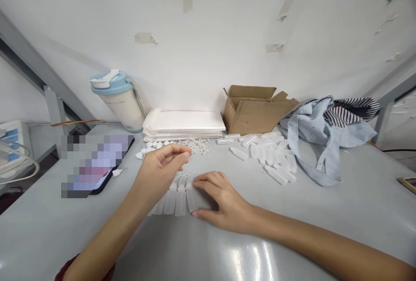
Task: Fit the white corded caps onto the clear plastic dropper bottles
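My right hand (pixel 221 200) rests on the table with its thumb and forefinger about the ends of a small translucent plastic bottle (pixel 191 198). This bottle is the rightmost of a row of similar bottles (pixel 169 202), laid side by side with thin white tubes at their tops. Above the row is my left hand (pixel 162 164), its fingers curled and the thumb close to the fingertips; anything held there is too small to make out. Just behind it lie a pile of thin white tubes (pixel 199 146) and several white caps (pixel 151 145).
More loose bottles (pixel 266 153) lie at the right, before an open cardboard box (pixel 256 114). A stack of white packets (pixel 185 122), a tumbler (pixel 118 103), and a phone (pixel 100 164) stand or lie leftward. A blue cloth bag (pixel 302 138) sits far right.
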